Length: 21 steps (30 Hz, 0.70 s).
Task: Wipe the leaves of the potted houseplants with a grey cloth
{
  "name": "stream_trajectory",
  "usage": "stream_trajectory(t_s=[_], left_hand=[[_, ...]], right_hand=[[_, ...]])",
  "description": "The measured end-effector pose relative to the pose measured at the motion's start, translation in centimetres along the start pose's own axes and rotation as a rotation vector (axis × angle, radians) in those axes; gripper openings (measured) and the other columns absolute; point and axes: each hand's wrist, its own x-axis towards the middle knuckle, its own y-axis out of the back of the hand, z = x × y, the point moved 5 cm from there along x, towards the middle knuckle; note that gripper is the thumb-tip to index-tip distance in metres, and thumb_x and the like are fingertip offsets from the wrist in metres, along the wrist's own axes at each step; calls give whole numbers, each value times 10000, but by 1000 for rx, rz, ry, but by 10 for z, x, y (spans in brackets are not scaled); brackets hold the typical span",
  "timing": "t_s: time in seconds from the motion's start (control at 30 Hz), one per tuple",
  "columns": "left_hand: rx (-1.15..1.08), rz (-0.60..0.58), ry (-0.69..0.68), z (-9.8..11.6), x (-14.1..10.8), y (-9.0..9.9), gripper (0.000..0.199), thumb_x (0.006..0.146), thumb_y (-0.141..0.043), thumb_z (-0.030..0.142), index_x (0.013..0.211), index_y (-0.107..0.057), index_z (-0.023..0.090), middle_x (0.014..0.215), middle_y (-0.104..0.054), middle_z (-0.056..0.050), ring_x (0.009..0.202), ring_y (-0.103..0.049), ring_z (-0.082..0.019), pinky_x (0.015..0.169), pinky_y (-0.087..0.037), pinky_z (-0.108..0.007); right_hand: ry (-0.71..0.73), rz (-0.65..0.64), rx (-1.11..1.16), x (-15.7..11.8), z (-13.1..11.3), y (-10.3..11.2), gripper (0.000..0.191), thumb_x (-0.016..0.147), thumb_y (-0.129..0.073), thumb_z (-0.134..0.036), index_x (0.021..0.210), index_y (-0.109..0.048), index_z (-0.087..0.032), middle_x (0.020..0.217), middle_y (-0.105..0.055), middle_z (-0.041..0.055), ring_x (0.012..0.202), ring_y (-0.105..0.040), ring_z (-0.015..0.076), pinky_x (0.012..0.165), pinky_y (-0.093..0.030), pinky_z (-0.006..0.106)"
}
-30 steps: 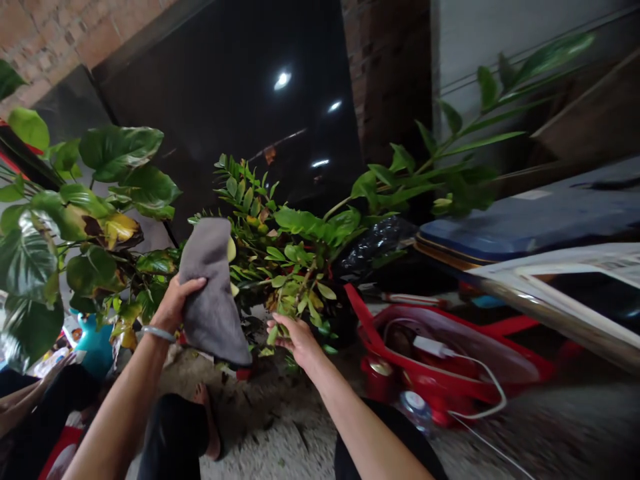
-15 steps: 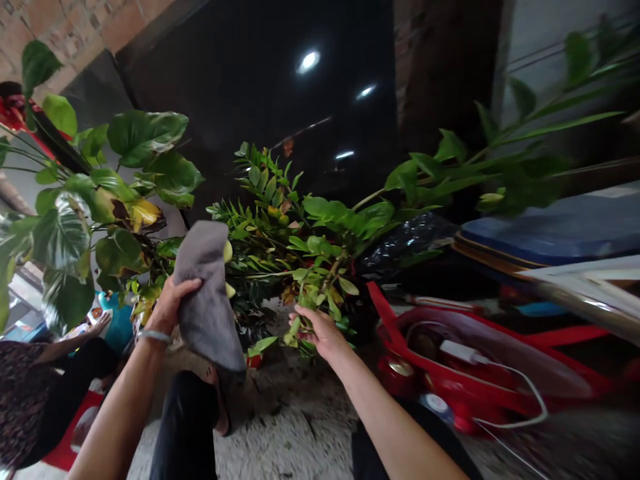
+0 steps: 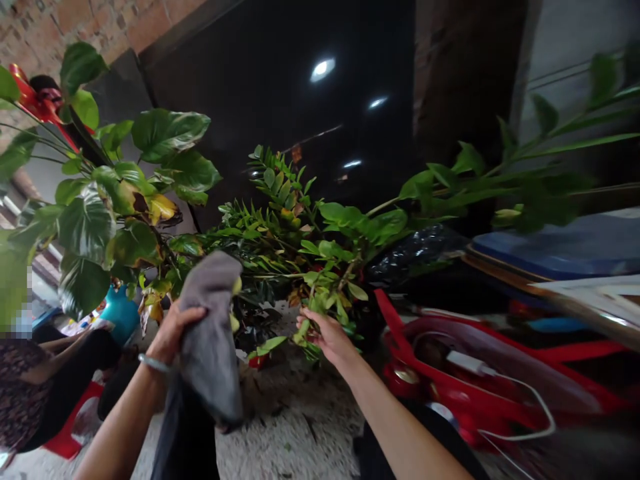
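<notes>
A grey cloth (image 3: 210, 333) hangs from my left hand (image 3: 176, 331), its lower end blurred, with small yellow-green bits showing along its right edge. The thumb lies over the cloth's face. My right hand (image 3: 327, 337) has its fingers closed around part of a leafy green plant (image 3: 325, 273) in the middle of the view; leaves partly cover the fingertips. Large glossy leaves of another plant (image 3: 87, 223) spread at the left, some yellow and brown.
A red bag (image 3: 450, 373) with a white charger and cable lies at the right, below a blue-topped stack (image 3: 560, 243). A seated person (image 3: 30, 393) is at the lower left. A dark glossy panel (image 3: 280, 80) stands behind.
My left hand and the cloth have moved down, and the cloth's shape has changed. My right hand stays at the plant. The whole scene has shifted slightly right in the view.
</notes>
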Motion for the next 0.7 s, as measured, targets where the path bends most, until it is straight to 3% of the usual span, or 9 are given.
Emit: stream_trajectory(t_s=[0.07, 0.17, 0.3, 0.33, 0.4, 0.5, 0.57, 0.63, 0.7], left_hand=[[-42, 146, -96, 11, 23, 1, 447, 519, -923, 363, 905, -764, 202, 879, -795, -68, 779, -703, -254, 732, -572, -356], [11, 209, -69, -20, 33, -14, 425, 483, -913, 325, 855, -745, 209, 792, -770, -54, 746, -686, -253, 733, -561, -373], [148, -89, 128, -77, -5, -31, 449, 463, -904, 263, 880, -772, 162, 795, -775, -55, 711, -689, -252, 692, -541, -350], [133, -136, 155, -78, -15, -29, 469, 472, -908, 271, 908, -777, 156, 806, -778, -57, 712, -694, -253, 687, -541, -344], [74, -135, 149, -61, -23, -18, 496, 492, -915, 298, 945, -776, 152, 812, -781, -59, 708, -703, -257, 677, -545, -341], [-32, 50, -1, -13, -3, 0, 486, 521, -914, 321, 960, -770, 170, 827, -788, -54, 720, -714, -255, 682, -561, -332], [-95, 185, -82, 2, 19, 5, 467, 530, -908, 340, 943, -759, 182, 828, -786, -45, 743, -716, -246, 706, -573, -323], [-99, 235, -69, -11, 31, 0, 457, 529, -903, 352, 927, -754, 183, 824, -779, -45, 764, -712, -239, 735, -577, -328], [-5, 147, 30, -42, 27, -10, 441, 524, -904, 341, 908, -769, 172, 825, -777, -58, 767, -703, -242, 739, -568, -339]], right_hand=[[-7, -9, -2, 1, 2, -6, 72, 802, -767, -177, 802, -695, -183, 657, -771, 44, 543, -712, 178, 473, -545, 246], [-6, -19, -26, 1, 6, -14, 67, 828, -738, -162, 775, -700, -180, 648, -769, 41, 503, -682, 161, 447, -531, 237], [-9, -1, -72, 2, 12, -16, 86, 829, -723, -143, 751, -700, -170, 615, -758, 38, 434, -626, 141, 403, -501, 233], [-8, 4, -75, 2, 13, -15, 84, 824, -727, -144, 748, -700, -168, 613, -757, 37, 421, -611, 134, 397, -492, 228], [-2, 16, -85, 4, 14, -13, 69, 812, -738, -152, 758, -700, -171, 617, -759, 32, 420, -603, 127, 392, -477, 217], [1, 35, -103, 7, 16, -11, 58, 792, -748, -161, 774, -700, -187, 624, -760, 22, 444, -624, 135, 400, -474, 213], [7, 35, -116, 10, 17, -12, 58, 783, -751, -167, 774, -700, -194, 634, -763, 22, 460, -637, 139, 415, -491, 221], [16, 36, -127, 12, 18, -13, 71, 762, -764, -169, 767, -699, -197, 636, -762, 23, 459, -637, 142, 424, -504, 233], [21, 45, -138, 13, 21, -12, 100, 727, -784, -166, 759, -695, -199, 613, -751, 16, 432, -617, 143, 413, -494, 240]])
